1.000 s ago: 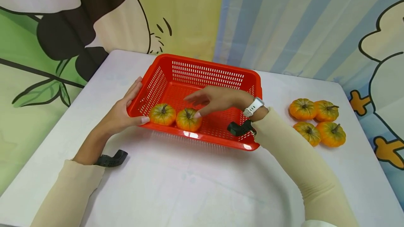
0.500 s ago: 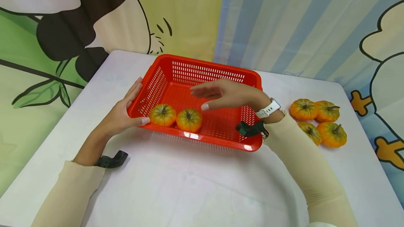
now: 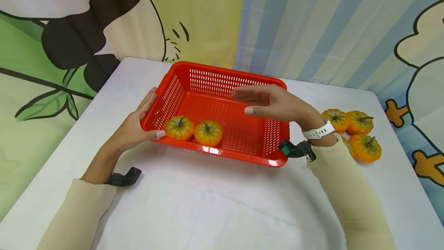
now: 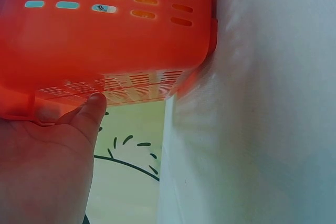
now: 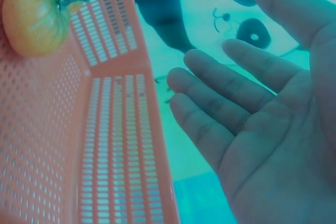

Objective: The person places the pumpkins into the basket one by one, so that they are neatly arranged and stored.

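The left hand [image 3: 133, 128] grips a rectangular red plastic basket [image 3: 248, 136] by its corner, long axis running rightward from the fingers; two round orange-green pumpkins [image 3: 179, 128], stems up, sit inside right of that thumb; the right hand [image 3: 272, 102], fingers wide from thumb, hovers above.

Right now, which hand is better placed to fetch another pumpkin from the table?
Probably the right hand: it holds nothing and is nearer the pumpkins on the table. The left hand rests against the red basket at its left end.

4 right fingers [image 5: 228, 81] nearly straight
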Tool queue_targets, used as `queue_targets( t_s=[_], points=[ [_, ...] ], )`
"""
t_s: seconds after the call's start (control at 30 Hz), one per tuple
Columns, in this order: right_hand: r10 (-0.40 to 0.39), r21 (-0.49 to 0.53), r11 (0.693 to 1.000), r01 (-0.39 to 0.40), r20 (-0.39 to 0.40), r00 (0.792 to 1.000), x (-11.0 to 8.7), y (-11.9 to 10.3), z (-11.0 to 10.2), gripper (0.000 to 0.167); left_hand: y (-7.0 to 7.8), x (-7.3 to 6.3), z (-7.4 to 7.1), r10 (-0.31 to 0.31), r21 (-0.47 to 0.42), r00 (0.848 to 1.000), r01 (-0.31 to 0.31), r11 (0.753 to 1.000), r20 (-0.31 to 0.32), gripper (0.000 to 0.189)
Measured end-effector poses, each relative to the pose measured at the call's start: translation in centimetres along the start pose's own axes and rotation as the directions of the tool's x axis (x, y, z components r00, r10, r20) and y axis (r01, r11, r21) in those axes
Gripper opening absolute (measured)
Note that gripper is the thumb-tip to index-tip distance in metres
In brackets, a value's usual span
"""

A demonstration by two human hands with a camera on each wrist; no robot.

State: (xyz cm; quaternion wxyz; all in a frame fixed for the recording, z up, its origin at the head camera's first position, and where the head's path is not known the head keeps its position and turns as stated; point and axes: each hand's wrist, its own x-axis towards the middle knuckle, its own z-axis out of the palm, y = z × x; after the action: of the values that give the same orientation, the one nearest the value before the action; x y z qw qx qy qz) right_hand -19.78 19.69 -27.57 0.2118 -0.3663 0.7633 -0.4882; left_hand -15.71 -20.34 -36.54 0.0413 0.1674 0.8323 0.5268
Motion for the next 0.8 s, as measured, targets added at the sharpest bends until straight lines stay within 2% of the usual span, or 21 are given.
queue_targets(
  t_s=[0.13,0.4,0.53,0.67,0.8],
  points=[
    [-0.006,-0.025,1.000,0.004,-0.072,0.997,-1.5,0.1,-0.4,0.053,0.1,0.1,0.0,-0.013,-0.002,1.000,0.013,1.000,0.003,0.103],
    [-0.012,-0.065,0.998,0.003,-0.139,0.990,-4.2,0.4,-1.2,0.050,0.1,-0.2,0.0,-0.008,-0.007,1.000,0.008,1.000,0.001,0.103],
    [0.016,-0.086,0.996,-0.033,-0.189,0.982,-5.7,0.4,-1.4,0.049,-0.1,-0.4,0.1,0.003,-0.015,1.000,-0.003,1.000,-0.002,0.103],
    [0.084,-0.105,0.988,-0.116,-0.270,0.959,-7.9,0.2,-1.5,0.048,-0.2,-0.3,0.1,0.012,-0.023,1.000,-0.012,1.000,-0.005,0.103],
    [0.147,-0.139,0.968,-0.210,-0.365,0.919,-10.5,0.0,-1.5,0.046,0.0,0.0,0.0,0.012,-0.013,1.000,-0.012,1.000,0.002,0.103]
  ],
)
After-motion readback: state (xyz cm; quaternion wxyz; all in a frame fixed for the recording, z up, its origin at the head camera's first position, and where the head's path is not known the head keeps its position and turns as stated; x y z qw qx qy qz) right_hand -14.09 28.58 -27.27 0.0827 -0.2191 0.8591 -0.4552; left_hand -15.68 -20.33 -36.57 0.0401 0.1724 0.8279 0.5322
